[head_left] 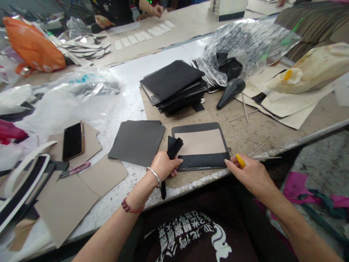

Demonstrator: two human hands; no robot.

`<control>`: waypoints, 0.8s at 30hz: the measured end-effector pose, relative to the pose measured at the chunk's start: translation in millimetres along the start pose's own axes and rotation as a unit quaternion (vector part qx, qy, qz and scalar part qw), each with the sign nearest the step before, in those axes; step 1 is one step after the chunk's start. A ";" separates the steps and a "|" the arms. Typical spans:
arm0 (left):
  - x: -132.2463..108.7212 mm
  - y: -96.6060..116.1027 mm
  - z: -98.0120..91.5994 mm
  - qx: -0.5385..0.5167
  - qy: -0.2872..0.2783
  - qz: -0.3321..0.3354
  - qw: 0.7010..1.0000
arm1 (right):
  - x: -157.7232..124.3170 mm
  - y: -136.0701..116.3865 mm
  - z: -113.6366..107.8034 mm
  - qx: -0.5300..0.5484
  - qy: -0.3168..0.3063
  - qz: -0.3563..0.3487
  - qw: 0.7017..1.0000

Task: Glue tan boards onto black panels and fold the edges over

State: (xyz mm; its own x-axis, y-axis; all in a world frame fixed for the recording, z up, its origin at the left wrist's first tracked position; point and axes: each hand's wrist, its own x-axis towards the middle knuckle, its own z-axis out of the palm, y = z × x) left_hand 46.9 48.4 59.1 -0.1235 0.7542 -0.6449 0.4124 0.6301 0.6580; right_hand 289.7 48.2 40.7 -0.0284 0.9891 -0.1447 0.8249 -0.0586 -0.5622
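Note:
A dark rectangular panel [201,126] with a beige sheet [200,142] on its face lies at the table's front edge. A black strip [204,161] covers its near side. My left hand [166,163] is closed around a bundle of black strips [174,146], its thumb at the panel's near left corner. At the near right corner, the fingertips of my right hand [249,171] touch the panel. That hand also grips a slim tool with a yellow end [240,161]; a thin point sticks out to the right. Two grey panels [137,142] lie left of it.
Behind stands a stack of black panels [174,83], with a dark cone-shaped object [231,92] and a yellowed bottle [313,69] to its right. A phone [73,141] and a pink cutter [75,170] lie left. Across the table, another person's hand [157,11] handles pale pieces.

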 end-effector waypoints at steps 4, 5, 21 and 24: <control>0.8 -2.7 0.7 0.010 0.007 0.003 1.000 | -0.6 1.9 0.4 0.004 -0.002 -0.003 1.000; 0.9 -3.2 0.7 0.012 0.008 0.004 1.000 | -0.5 2.4 0.6 0.002 -0.003 -0.003 1.000; -3.6 -1.0 3.3 0.027 0.024 0.009 0.999 | 0.6 3.5 1.1 -0.009 -0.015 -0.016 1.000; -3.0 -0.3 3.7 0.030 0.031 0.006 0.999 | 0.9 5.1 2.7 -0.013 -0.013 -0.028 0.999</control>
State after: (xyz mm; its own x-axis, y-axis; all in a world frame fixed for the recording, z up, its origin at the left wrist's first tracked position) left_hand 50.5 45.3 59.5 -0.1736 0.7724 -0.6109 0.4677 0.6106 0.6391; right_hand 292.4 48.5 35.5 -0.0887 0.9869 -0.1348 0.8364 0.0003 -0.5482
